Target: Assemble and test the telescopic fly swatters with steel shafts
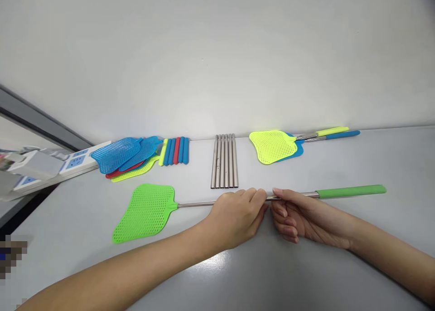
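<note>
A green fly swatter (146, 213) stretches across the table in front of me, its perforated head to the left and its green grip to the right. My left hand (238, 218) is wrapped round the thin metal rod near the middle. Close beside it, my right hand (297, 216) pinches the thicker tube of the same swatter between thumb and fingers, palm turned up. Behind my hands lies a row of several metal tubes (224, 161). A yellow fly swatter (273, 145) rests on a blue fly swatter (294, 152) at the back right.
Back left, several blue, red and yellow swatter heads (117, 154) lie in an overlapping pile. Several coloured handle grips (176, 151) line up next to them. A power strip (76, 161) and a white box-like object (37, 163) sit at the far left. A wall (217, 66) bounds the table's back edge.
</note>
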Demonstrator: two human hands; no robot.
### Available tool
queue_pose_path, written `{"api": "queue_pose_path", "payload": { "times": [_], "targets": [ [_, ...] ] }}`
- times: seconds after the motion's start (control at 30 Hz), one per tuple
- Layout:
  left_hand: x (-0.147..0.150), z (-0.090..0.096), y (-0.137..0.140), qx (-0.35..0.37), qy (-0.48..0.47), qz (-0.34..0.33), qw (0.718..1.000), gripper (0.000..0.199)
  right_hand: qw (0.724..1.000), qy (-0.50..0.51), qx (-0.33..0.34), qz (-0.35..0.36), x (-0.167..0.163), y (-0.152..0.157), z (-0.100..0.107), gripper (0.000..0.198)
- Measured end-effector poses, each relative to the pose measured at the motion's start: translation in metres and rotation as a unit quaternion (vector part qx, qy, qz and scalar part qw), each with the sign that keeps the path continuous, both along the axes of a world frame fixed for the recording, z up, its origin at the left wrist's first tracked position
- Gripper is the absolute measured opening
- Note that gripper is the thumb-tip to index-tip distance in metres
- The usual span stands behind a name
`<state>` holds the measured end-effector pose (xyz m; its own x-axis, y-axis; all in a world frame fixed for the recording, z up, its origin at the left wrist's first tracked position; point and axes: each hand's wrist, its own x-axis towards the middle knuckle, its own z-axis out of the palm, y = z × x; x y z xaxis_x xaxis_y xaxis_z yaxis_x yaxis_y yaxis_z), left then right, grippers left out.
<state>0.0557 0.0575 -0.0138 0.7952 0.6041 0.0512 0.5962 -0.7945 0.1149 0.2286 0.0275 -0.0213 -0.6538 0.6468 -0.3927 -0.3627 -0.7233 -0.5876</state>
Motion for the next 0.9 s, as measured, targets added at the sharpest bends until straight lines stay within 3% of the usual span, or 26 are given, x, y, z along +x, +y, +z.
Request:
{"api": "queue_pose_path", "payload": {
  "times": [0.9],
  "targets": [
    [0.0002, 0.0000, 0.0039, 0.004, -0.023, -0.008, 1.000, 0.015, 1.000, -0.007, 0.015, -0.010, -0.0009, 0.0002, 0.0002, 0.042]
  ]
}}
